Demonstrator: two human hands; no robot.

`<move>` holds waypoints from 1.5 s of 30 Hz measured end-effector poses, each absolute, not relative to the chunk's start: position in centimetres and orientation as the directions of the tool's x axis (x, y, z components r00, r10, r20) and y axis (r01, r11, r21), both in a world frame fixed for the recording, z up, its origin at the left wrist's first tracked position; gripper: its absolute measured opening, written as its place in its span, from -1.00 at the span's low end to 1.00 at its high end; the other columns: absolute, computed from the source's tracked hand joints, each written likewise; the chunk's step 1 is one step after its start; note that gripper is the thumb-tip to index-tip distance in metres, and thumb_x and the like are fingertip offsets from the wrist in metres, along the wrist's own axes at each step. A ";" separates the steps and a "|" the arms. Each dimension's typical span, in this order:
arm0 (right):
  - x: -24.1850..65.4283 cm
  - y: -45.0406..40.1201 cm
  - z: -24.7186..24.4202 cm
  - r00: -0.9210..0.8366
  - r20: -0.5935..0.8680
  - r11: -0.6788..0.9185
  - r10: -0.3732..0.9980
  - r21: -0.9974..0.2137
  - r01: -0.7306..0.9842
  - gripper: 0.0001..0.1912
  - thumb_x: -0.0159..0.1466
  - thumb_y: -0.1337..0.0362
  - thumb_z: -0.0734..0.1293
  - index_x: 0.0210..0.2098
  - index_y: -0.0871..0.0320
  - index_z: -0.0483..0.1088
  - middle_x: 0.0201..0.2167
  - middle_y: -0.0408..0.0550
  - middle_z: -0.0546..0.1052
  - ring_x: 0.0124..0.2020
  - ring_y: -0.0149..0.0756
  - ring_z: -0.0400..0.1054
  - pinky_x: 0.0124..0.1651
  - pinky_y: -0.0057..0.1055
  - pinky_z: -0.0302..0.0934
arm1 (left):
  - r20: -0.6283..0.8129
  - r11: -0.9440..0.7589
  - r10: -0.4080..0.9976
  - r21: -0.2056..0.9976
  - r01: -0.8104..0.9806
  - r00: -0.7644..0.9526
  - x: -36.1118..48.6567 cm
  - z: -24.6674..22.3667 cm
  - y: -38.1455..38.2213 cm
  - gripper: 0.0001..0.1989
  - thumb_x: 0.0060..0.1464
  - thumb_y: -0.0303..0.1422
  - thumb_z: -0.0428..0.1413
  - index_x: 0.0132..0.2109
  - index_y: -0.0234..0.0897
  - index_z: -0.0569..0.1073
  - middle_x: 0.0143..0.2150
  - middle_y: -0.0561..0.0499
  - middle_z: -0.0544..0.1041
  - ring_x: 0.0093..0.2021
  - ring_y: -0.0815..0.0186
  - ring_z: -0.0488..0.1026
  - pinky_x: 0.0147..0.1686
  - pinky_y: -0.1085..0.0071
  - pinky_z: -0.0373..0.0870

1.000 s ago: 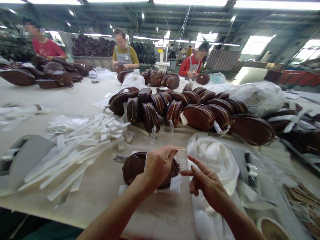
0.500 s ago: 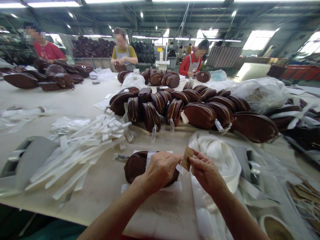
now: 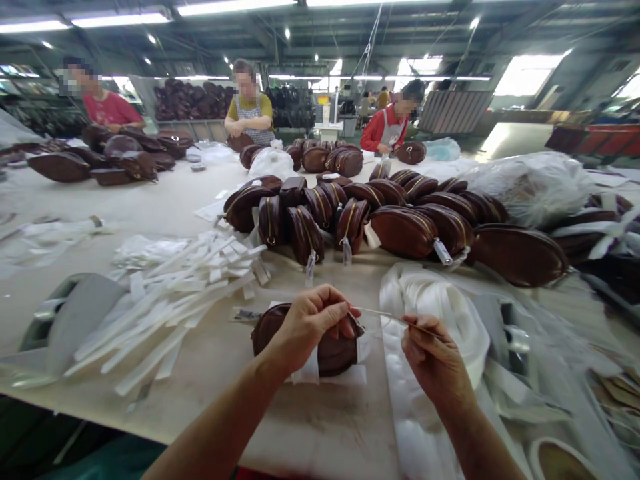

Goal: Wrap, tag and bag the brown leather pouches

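Note:
A dark brown leather bag (image 3: 337,350) lies in front of me with a white strip wrapped around its middle and white sheet material under it. Above the bag, my left hand (image 3: 313,320) is closed, its thumb and finger pinching one end of a thin pale string (image 3: 371,311). The string stretches across to my right hand (image 3: 435,357), which is closed on a brown hang tag (image 3: 421,327) seen nearly edge-on. Part of the bag is hidden behind my left hand.
Loose white strips (image 3: 185,293) are piled at left beside a grey tape dispenser (image 3: 75,320). Several brown bags (image 3: 403,230) stand in rows beyond. A roll of white wrap (image 3: 440,303) lies at right, near more brown tags (image 3: 620,390). Co-workers (image 3: 250,110) stand across the table.
My right hand has moved right and slightly down with the tag, turning it edge-on. The string now shows drawn out between my hands. My left hand has shifted slightly left.

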State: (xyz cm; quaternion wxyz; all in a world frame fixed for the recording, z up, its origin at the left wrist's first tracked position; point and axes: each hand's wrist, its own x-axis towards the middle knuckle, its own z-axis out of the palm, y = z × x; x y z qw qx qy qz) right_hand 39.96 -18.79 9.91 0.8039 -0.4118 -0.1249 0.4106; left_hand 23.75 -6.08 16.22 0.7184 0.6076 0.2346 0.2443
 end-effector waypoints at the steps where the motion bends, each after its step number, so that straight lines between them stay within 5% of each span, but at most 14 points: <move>1: 39.9 -18.9 9.6 0.626 -0.133 0.315 0.768 -0.774 -0.550 -0.78 -0.18 0.35 0.55 -0.56 0.10 0.46 -0.43 -0.16 0.57 -0.72 -0.66 0.11 -0.66 -0.64 0.00 | -0.061 0.238 0.624 0.965 -0.115 0.779 23.7 16.4 -6.0 -0.80 0.03 -0.30 0.13 -0.37 -0.40 0.37 -0.42 -0.08 0.53 -0.54 0.42 0.41 -0.56 0.57 0.22; 5: 39.3 -18.9 8.1 0.579 -0.165 0.249 0.799 -0.785 -0.567 -0.78 -0.19 0.34 0.56 -0.58 0.10 0.46 -0.40 -0.14 0.57 -0.70 -0.63 0.14 -0.64 -0.62 0.01 | -0.070 0.438 0.577 0.868 -0.235 0.814 23.4 16.9 -5.8 -0.76 0.01 -0.30 0.19 -0.39 -0.37 0.31 -0.38 -0.10 0.55 -0.59 0.41 0.41 -0.64 0.59 0.17; 11: 37.9 -18.7 5.3 0.545 -0.107 0.191 0.831 -0.867 -0.460 -0.84 -0.11 0.26 0.53 -0.56 0.09 0.48 -0.33 -0.10 0.57 -0.64 -0.54 0.23 -0.57 -0.54 0.13 | -0.038 0.495 0.565 0.815 -0.302 0.824 22.6 17.7 -6.0 -0.74 -0.02 -0.32 0.22 -0.40 -0.37 0.29 -0.35 -0.14 0.57 -0.60 0.45 0.39 -0.62 0.60 0.19; 13: 38.2 -18.9 5.3 0.543 -0.066 0.114 0.837 -0.950 -0.290 -0.89 -0.04 0.24 0.50 -0.51 0.08 0.51 -0.23 -0.06 0.57 -0.40 -0.36 0.40 -0.35 -0.43 0.28 | -0.039 0.493 0.545 0.823 -0.282 0.837 22.2 18.1 -6.2 -0.73 -0.02 -0.30 0.22 -0.40 -0.36 0.29 -0.36 -0.14 0.56 -0.61 0.44 0.38 -0.64 0.59 0.18; 16: 38.4 -19.4 7.1 0.542 0.029 0.051 0.840 -0.998 -0.025 -0.87 0.09 0.23 0.43 -0.32 0.02 0.54 -0.08 -0.05 0.52 0.02 -0.15 0.32 0.05 -0.26 0.20 | -0.071 0.417 0.509 0.893 -0.173 0.858 21.7 18.8 -7.1 -0.75 0.02 -0.28 0.19 -0.38 -0.36 0.31 -0.38 -0.13 0.55 -0.62 0.42 0.39 -0.68 0.59 0.09; 19: 37.1 -19.7 10.2 0.482 0.092 0.130 0.872 -0.990 -0.048 -0.68 0.13 0.19 0.40 -0.09 -0.05 0.48 0.04 -0.06 0.46 0.16 -0.10 0.21 0.20 -0.19 0.08 | -0.104 0.291 0.496 0.955 -0.053 0.862 21.2 19.2 -8.6 -0.82 0.05 -0.31 0.12 -0.36 -0.36 0.33 -0.38 -0.10 0.53 -0.61 0.45 0.36 -0.66 0.59 0.12; 22: 34.6 -19.7 12.4 0.349 0.040 0.101 0.936 -0.982 -0.158 -0.59 0.14 0.13 0.39 0.00 -0.08 0.42 0.04 -0.04 0.46 0.09 -0.08 0.29 0.10 -0.22 0.22 | -0.037 0.058 0.588 0.998 0.003 0.808 20.1 18.9 -10.2 -0.87 0.07 -0.35 0.03 -0.36 -0.34 0.35 -0.46 -0.03 0.45 -0.59 0.46 0.32 -0.61 0.57 0.18; 26: 31.7 -19.0 12.2 0.131 -0.027 -0.022 0.991 -0.999 -0.039 -0.67 0.21 0.13 0.33 -0.02 -0.11 0.44 -0.27 -0.07 0.57 -0.24 -0.20 0.47 -0.22 -0.40 0.39 | 0.137 -0.254 0.720 0.964 0.075 0.680 17.4 16.4 -11.5 -0.85 0.12 -0.39 -0.05 -0.36 -0.32 0.35 -0.52 0.03 0.38 -0.56 0.46 0.28 -0.59 0.57 0.15; 33: 29.8 -16.9 10.4 -0.126 0.031 0.066 0.992 -0.957 0.281 -0.81 0.21 0.18 0.32 -0.21 -0.03 0.55 -0.45 -0.10 0.56 -0.42 -0.31 0.47 -0.35 -0.57 0.34 | -0.232 0.198 0.780 0.972 0.123 0.581 13.2 11.1 -12.4 -0.77 0.06 -0.23 -0.02 -0.37 -0.34 0.30 -0.54 0.04 0.33 -0.59 0.44 0.25 -0.60 0.56 0.16; 37: 28.5 -15.7 10.2 -0.077 -0.033 -0.005 0.996 -0.942 0.336 -0.79 0.17 0.10 0.33 -0.42 0.05 0.55 -0.54 -0.10 0.53 -0.52 -0.34 0.40 -0.39 -0.56 0.31 | -0.280 0.312 0.761 0.949 0.050 0.586 11.8 9.7 -12.4 -0.71 0.05 -0.17 0.01 -0.35 -0.36 0.31 -0.46 -0.01 0.37 -0.57 0.43 0.27 -0.59 0.56 0.18; 41: 28.1 -14.0 10.3 -0.041 -0.147 -0.118 0.988 -0.905 0.410 -0.73 0.14 0.04 0.34 -0.49 0.08 0.54 -0.56 -0.11 0.51 -0.53 -0.34 0.38 -0.49 -0.57 0.25 | -0.180 0.152 0.870 0.984 0.098 0.460 9.9 7.5 -9.6 -0.71 0.14 -0.21 -0.07 -0.31 -0.37 0.36 -0.48 0.01 0.37 -0.51 0.40 0.33 -0.51 0.53 0.25; 45: 28.6 -11.6 10.6 -0.003 -0.140 -0.121 0.990 -0.869 0.479 -0.70 0.11 0.01 0.35 -0.45 0.10 0.55 -0.52 -0.09 0.54 -0.53 -0.30 0.40 -0.53 -0.55 0.26 | 0.027 -0.123 0.975 0.889 0.441 0.219 9.1 3.8 -4.5 -0.73 0.07 -0.45 -0.08 -0.10 -0.42 0.39 -0.26 -0.09 0.46 -0.37 0.34 0.40 -0.30 0.42 0.39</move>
